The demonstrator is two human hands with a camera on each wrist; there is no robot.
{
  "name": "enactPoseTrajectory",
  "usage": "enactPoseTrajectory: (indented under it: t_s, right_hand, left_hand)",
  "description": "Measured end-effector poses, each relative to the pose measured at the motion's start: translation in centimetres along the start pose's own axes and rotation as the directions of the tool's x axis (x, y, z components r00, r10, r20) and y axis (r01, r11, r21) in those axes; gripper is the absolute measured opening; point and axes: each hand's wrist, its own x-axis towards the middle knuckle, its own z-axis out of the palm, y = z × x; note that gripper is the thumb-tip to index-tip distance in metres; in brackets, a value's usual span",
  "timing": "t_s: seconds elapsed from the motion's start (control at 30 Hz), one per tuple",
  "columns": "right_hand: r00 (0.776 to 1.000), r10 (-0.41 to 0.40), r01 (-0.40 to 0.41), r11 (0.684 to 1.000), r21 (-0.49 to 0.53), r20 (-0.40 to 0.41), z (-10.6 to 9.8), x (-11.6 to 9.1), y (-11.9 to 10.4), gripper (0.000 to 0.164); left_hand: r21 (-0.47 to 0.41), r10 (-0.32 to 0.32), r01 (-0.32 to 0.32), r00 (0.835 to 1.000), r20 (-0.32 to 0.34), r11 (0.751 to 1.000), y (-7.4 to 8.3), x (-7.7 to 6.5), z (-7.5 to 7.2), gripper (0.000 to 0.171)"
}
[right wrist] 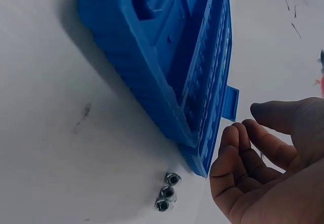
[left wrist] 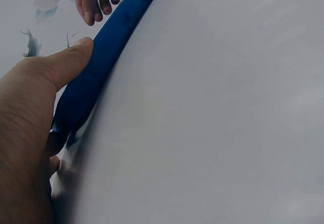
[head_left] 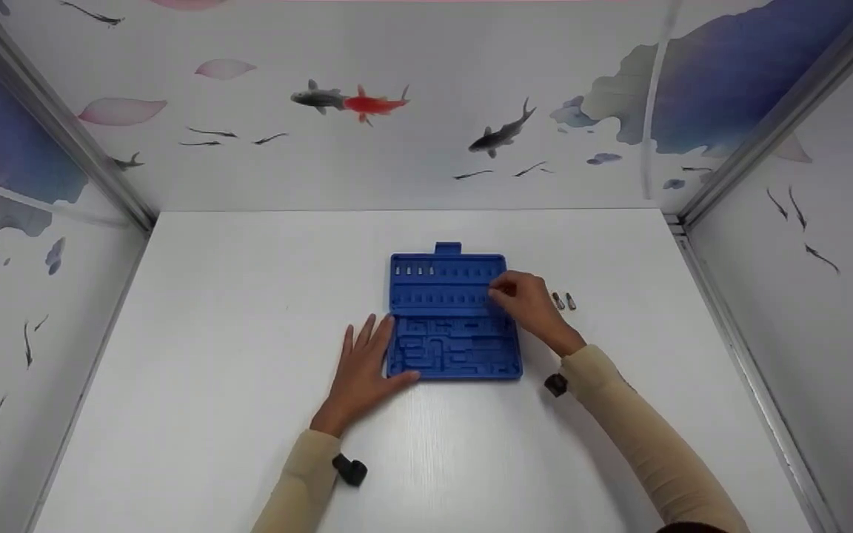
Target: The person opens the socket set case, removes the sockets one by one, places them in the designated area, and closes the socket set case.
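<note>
An unfolded blue plastic tool case (head_left: 447, 311) lies on the white table, its latch tab facing away. Several small metal pieces (head_left: 415, 271) fill slots at the left of its back row. My left hand (head_left: 360, 377) rests against the case's left side with fingers extended, its thumb on the front edge. My right hand (head_left: 534, 307) is over the back half's right edge, fingers bent. In the right wrist view a gap shows between thumb and index fingertip, with nothing visible in it. Three small metal sockets (right wrist: 167, 192) sit on the table right of the case.
The white table (head_left: 249, 296) is bordered by panels printed with fish and petals (head_left: 500, 138). Metal frame posts (head_left: 737, 133) run along the corners. A small black camera (head_left: 351, 470) is strapped to my left wrist, another (head_left: 556, 384) to my right.
</note>
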Motion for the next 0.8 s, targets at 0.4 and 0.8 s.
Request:
enactPoseTrajectory:
  t_s: [0.4, 0.8]
  right_hand:
    - [0.992, -0.075, 0.074, 0.997, 0.014, 0.106, 2.8, 2.7, -1.3, 0.025]
    - [0.980, -0.110, 0.116, 0.993, -0.028, 0.165, 5.1, 5.3, -2.2, 0.030]
  left_hand:
    - [-0.003, 0.014, -0.014, 1.000, -0.010, 1.000, -0.2, 0.0, 0.1, 0.114]
    - [-0.020, 0.019, -0.019, 1.000, -0.022, 1.000, -0.2, 0.0, 0.0, 0.115]
